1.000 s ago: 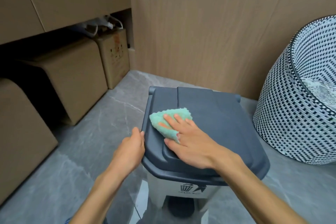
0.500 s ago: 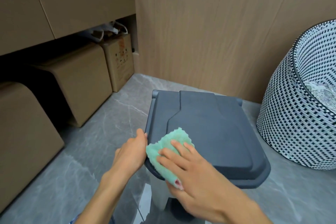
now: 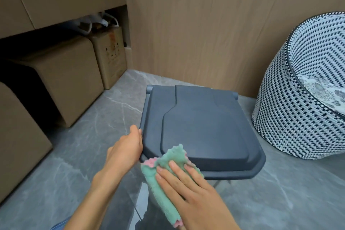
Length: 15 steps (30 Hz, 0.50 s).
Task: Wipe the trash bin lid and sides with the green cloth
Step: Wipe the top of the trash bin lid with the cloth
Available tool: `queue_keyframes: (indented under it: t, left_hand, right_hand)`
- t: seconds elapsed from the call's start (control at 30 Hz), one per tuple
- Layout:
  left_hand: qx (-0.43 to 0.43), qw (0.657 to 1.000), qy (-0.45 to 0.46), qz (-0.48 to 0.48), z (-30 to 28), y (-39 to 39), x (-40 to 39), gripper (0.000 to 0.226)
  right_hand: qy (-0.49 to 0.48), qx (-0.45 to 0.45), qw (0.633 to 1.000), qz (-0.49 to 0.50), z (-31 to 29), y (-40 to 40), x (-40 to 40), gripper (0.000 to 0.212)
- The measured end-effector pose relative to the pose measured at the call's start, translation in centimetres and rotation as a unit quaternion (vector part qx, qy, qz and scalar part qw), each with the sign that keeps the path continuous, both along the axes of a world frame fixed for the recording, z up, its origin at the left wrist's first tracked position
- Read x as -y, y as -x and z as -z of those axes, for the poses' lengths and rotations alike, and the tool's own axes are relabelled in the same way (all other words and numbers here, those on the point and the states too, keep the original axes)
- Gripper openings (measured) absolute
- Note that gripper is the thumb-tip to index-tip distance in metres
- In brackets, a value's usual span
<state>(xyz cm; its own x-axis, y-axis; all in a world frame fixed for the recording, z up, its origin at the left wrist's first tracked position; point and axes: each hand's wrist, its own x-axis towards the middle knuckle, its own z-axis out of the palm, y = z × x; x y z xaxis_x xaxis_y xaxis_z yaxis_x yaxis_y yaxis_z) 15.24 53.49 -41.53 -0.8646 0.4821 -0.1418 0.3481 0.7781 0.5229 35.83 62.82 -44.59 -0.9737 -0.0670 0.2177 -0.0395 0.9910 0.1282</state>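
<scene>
Boxes [image 3: 61,80] stand left of the bin lid [image 3: 201,123]. Left hand [image 3: 127,149] grips the lid's left edge. Right hand [image 3: 190,194] presses the cloth [image 3: 164,179] flat, fingers extended, over the lid's near-left corner. Basket [image 3: 291,99] stands right of the lid.

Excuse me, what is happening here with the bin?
A person is cleaning a trash bin. The right hand presses a green cloth flat against the near left corner of the dark grey lid, where the cloth drapes over the edge and down the front. The left hand grips the left rim of the lid to steady it. The lid is closed. A woven basket stands to the right, and cardboard boxes sit under the cabinet on the left.
</scene>
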Motion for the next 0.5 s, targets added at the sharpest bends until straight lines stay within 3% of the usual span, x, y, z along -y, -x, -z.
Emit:
queue_keyframes:
  t: [0.27,0.5]
  left_hand:
    - [-0.014,1.0,0.007,0.011,0.3,-0.2,-0.1,0.035]
    - [-0.031,1.0,-0.002,0.0,0.7,-0.2,0.0,0.036]
  right_hand:
    - [0.032,-0.059,0.996,0.067,1.2,-4.6,-1.6,0.058]
    - [0.069,-0.052,0.986,0.141,1.2,-9.5,-5.0,0.062]
